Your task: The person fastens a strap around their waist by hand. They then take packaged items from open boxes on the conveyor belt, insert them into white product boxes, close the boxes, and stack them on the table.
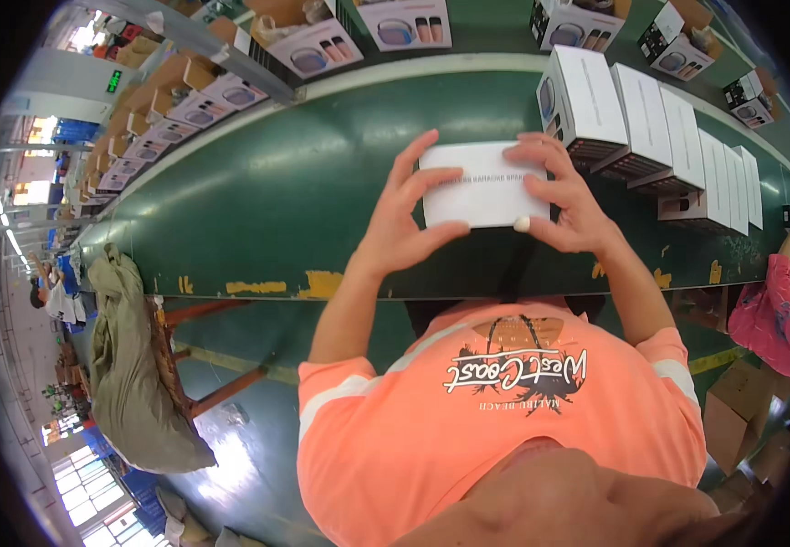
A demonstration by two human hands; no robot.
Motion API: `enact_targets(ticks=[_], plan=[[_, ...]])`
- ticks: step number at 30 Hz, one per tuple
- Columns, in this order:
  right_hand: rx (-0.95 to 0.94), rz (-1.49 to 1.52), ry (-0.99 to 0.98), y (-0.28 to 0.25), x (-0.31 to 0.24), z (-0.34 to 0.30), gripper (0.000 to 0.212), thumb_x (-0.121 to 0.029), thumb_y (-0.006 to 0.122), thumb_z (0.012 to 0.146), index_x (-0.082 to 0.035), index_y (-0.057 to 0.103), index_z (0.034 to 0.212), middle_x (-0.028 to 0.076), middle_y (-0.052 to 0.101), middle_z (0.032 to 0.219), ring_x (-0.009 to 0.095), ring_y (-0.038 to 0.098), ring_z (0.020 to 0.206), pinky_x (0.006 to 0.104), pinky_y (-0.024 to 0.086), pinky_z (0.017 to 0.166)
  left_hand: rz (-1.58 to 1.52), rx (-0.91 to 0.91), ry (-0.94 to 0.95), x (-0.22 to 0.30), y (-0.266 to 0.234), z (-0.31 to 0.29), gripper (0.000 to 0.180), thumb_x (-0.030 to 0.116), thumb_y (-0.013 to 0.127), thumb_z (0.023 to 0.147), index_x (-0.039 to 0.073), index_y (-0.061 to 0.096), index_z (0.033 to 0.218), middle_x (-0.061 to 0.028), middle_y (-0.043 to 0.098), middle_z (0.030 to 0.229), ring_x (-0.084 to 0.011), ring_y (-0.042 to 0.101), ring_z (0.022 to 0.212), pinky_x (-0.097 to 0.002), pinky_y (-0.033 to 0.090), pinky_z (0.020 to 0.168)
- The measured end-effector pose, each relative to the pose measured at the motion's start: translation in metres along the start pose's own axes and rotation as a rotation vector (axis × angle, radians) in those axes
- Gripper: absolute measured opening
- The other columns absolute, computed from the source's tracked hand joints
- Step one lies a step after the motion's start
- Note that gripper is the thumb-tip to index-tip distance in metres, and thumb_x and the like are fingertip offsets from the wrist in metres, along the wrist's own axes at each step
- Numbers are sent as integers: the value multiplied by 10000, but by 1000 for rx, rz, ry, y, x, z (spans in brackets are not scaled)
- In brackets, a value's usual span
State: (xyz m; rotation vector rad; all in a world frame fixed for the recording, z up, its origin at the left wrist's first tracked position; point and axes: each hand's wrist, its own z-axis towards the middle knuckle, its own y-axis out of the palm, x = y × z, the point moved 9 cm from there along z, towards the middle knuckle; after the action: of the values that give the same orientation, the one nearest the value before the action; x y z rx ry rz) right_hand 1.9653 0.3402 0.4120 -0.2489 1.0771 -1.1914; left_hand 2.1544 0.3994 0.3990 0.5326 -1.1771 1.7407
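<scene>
A white cardboard box [486, 202] with a line of print on top is held between my two hands over the green table. My left hand [404, 208] grips its left end, the fingers on the top and far edge and the thumb along the near edge. At the opposite end, my right hand [570, 202] has its fingers bent over the top and the thumb, with a pale tip, at the near corner. The sides of the box are mostly hidden from here.
Closed white boxes [588, 100] stand in a row on the table [231, 196] to the right. Open printed cartons [308, 55] line the far side. A drab green cloth [126, 365] hangs at the left end. Another person's pink sleeve [776, 319] shows at far right.
</scene>
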Motion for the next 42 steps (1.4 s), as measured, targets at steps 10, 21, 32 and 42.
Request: enact_targets(ticks=[10,21,32,42], plan=[[-12,43,7,-4,-4,14,225,-131,764,832,-58,553,860,124,584,1392,431,435,1318,529,361,1095,147,-1,74,2,-8,2,470,153,814,803,217,722,1259,-212,436,1527,-414,517,1322,-446,470,1051],[-105,-205,-44,8,-25,21,305,-97,821,699,-38,541,803,109,558,1407,444,431,1302,553,391,1059,629,-58,269,24,-9,-12,588,270,792,805,300,630,1369,-183,429,1541,-412,454,1379,-516,386,1128],[324,-799,173,25,-44,46,327,-225,832,681,-76,632,891,135,563,1360,408,499,1232,509,427,995,-119,179,-359,-61,5,19,767,315,515,1039,3,107,1609,-314,316,1573,-438,421,1410,-415,343,1155],[998,-1197,459,-188,-77,-152,539,-151,684,885,83,495,1332,228,510,1318,397,488,1223,445,395,1045,-844,220,-300,-94,54,113,722,537,249,1097,13,240,1594,-108,363,1604,-260,365,1460,-365,246,1207]])
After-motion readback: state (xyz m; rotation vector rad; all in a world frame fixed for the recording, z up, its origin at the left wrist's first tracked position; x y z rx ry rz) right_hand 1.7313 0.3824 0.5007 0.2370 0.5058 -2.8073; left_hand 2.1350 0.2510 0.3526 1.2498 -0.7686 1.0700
